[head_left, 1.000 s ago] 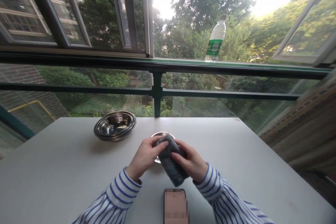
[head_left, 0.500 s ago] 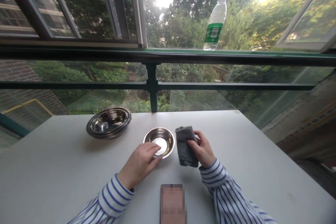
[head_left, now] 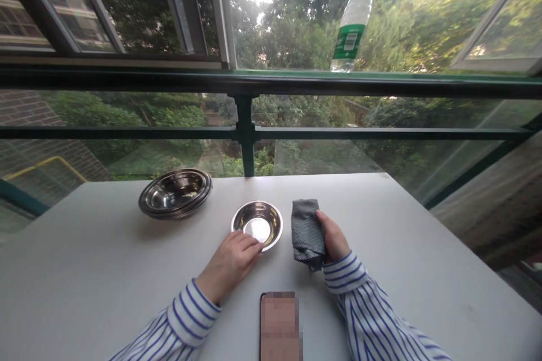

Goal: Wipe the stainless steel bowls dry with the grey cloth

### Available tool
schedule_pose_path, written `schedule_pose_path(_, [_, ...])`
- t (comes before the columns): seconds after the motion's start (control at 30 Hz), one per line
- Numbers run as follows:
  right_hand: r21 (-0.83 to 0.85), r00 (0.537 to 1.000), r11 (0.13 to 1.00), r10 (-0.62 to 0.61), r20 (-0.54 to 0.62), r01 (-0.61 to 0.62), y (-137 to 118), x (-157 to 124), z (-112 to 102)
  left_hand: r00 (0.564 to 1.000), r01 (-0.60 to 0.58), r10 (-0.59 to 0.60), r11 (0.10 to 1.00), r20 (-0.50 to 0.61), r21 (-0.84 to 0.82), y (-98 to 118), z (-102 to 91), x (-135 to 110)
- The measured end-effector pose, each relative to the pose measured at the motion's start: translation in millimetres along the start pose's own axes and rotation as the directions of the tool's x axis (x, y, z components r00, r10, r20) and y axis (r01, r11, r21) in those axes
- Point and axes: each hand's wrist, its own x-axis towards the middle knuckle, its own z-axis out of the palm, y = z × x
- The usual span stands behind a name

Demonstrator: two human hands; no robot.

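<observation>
A small steel bowl (head_left: 257,223) sits on the white table (head_left: 105,271) in front of me. My left hand (head_left: 232,262) rests on the table with its fingertips against the bowl's near rim, fingers loosely curled and holding nothing. My right hand (head_left: 334,240) grips a folded grey cloth (head_left: 306,230), holding it upright just right of the bowl. Both arms wear blue-striped white sleeves.
A stack of larger steel bowls (head_left: 175,193) stands at the back left of the table. A phone (head_left: 281,324) lies near the front edge between my arms. A plastic water bottle (head_left: 353,23) stands on the green railing (head_left: 271,83) behind the table.
The cloth came off the small bowl and moved to its right in my right hand. My left hand drew back to the bowl's near rim.
</observation>
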Motion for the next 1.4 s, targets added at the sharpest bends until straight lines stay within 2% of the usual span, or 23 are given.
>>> schedule_pose_path(0.43, [0.009, 1.000, 1.000, 0.027, 0.009, -0.027, -0.2, 1.9, -1.2, 0.993, 0.070, -0.072, 0.997, -0.091, -0.025, -10.2, -22.1, 14.2])
schedule_pose_path(0.53, [0.017, 0.999, 0.999, 0.031, 0.016, -0.032, -0.4, 1.3, -0.1, 0.981, 0.132, -0.151, 0.979, -0.121, -0.153, -14.2, -27.9, 22.0])
schedule_pose_path(0.67, [0.025, 0.999, 0.999, 0.033, 0.018, -0.033, -1.1, 0.3, 0.7, 0.926, 0.267, -0.352, 0.866, -0.136, -0.424, -16.6, -37.0, 32.9])
schedule_pose_path(0.8, [0.034, 0.999, 0.999, 0.029, 0.023, -0.030, -2.5, -0.6, 1.1, 0.885, 0.318, -0.445, 0.793, -0.138, -0.519, -14.6, -46.4, 39.2])
schedule_pose_path(1.0, [0.059, 0.998, 0.998, 0.010, 0.061, -0.014, -7.2, -3.9, 5.1, 0.770, 0.405, -0.629, 0.605, -0.100, -0.685, -14.2, -56.9, 42.2])
schedule_pose_path(1.17, [0.082, 0.992, 0.997, -0.007, 0.124, -0.003, -19.0, -7.4, 14.2, 0.669, 0.415, -0.741, 0.433, -0.054, -0.800, -15.2, -61.7, 43.3])
schedule_pose_path(1.27, [0.074, 0.985, 0.997, -0.030, 0.171, 0.017, -30.2, -10.5, 23.5, 0.630, 0.351, -0.777, 0.276, 0.008, -0.895, -10.2, -61.5, 44.4])
schedule_pose_path(1.33, [0.051, 0.981, 0.998, -0.051, 0.190, 0.042, -37.1, -12.2, 29.8, 0.592, 0.253, -0.803, 0.109, 0.065, -0.961, -5.3, -59.4, 46.4])
schedule_pose_path(1.4, [0.015, 0.979, 0.996, -0.084, 0.185, 0.083, -42.1, -13.1, 35.1, 0.564, 0.167, -0.820, -0.001, 0.096, -0.986, -0.2, -55.9, 49.7])
